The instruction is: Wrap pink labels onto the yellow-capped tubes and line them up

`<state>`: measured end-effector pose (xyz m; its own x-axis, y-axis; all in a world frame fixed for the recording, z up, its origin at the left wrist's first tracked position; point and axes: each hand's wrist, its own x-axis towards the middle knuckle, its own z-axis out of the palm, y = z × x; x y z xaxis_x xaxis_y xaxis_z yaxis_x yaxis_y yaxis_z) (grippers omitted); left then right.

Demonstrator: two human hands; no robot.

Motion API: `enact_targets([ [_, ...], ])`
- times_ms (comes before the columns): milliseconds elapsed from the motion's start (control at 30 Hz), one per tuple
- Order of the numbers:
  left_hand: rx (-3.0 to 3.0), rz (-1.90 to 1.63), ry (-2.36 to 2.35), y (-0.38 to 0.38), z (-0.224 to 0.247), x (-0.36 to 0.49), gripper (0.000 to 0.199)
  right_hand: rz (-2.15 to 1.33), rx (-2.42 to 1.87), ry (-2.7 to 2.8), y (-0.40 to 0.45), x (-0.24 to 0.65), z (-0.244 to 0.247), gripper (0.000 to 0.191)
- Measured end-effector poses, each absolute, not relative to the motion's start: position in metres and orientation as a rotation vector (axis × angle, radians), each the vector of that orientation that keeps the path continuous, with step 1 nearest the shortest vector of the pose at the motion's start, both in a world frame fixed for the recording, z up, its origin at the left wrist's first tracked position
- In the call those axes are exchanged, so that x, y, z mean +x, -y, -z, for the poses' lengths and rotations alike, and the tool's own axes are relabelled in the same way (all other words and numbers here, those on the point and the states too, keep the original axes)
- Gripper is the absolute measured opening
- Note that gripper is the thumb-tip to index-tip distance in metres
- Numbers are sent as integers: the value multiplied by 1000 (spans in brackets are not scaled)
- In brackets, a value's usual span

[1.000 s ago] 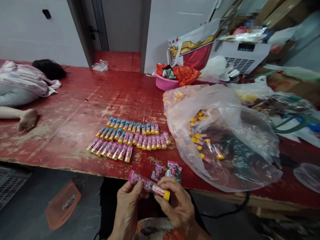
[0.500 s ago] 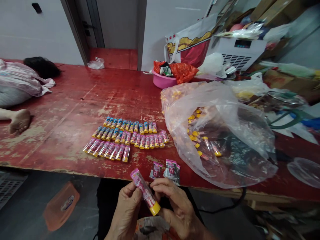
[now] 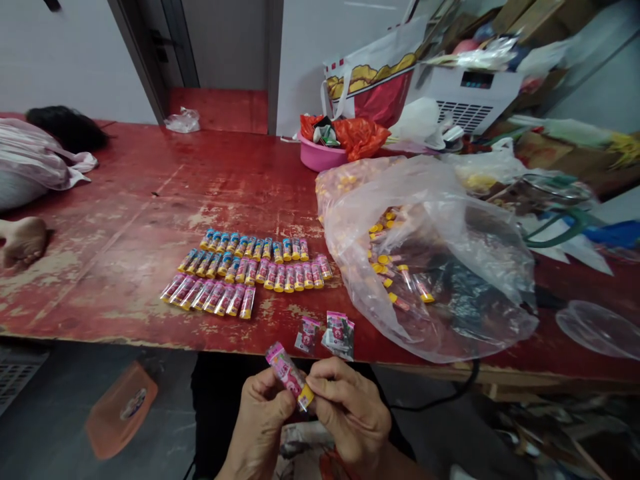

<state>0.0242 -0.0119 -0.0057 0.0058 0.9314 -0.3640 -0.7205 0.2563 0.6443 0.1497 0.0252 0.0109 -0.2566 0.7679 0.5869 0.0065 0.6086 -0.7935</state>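
Over my lap, both hands hold one small clear tube (image 3: pixel 286 371) with a pink printed label and a yellow end cap. My left hand (image 3: pixel 263 415) grips its side between thumb and fingers. The fingertips of my right hand (image 3: pixel 350 408) pinch the yellow end, partly covering it. The tube is tilted, its pink end pointing away and left. Just beyond my hands, a few flat printed packets (image 3: pixel 339 333) lie near the table edge, with a smaller packet (image 3: pixel 307 335) to their left. Rows of similar filled tubes (image 3: pixel 280 276) with pink or blue tops lie farther back.
On the red table (image 3: pixel 115 280), a large clear plastic bag (image 3: pixel 430 200) holds many yellow-capped tubes. Behind it are a pink basin (image 3: pixel 323 157) and a shopping bag (image 3: pixel 375 87). Another person's foot (image 3: pixel 24 241) is at far left. An orange stool (image 3: pixel 120 410) stands below the table edge.
My right fingers have closed in on the tube's yellow end, which stood more exposed before. The tube has shifted slightly down. The whole view has moved a little.
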Motion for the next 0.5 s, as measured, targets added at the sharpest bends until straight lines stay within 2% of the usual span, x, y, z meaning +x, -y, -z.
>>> enact_targets([
  [500,313,-1284,-868,13,8,23,41,-791,-650,1702,-23,149,-3,31],
])
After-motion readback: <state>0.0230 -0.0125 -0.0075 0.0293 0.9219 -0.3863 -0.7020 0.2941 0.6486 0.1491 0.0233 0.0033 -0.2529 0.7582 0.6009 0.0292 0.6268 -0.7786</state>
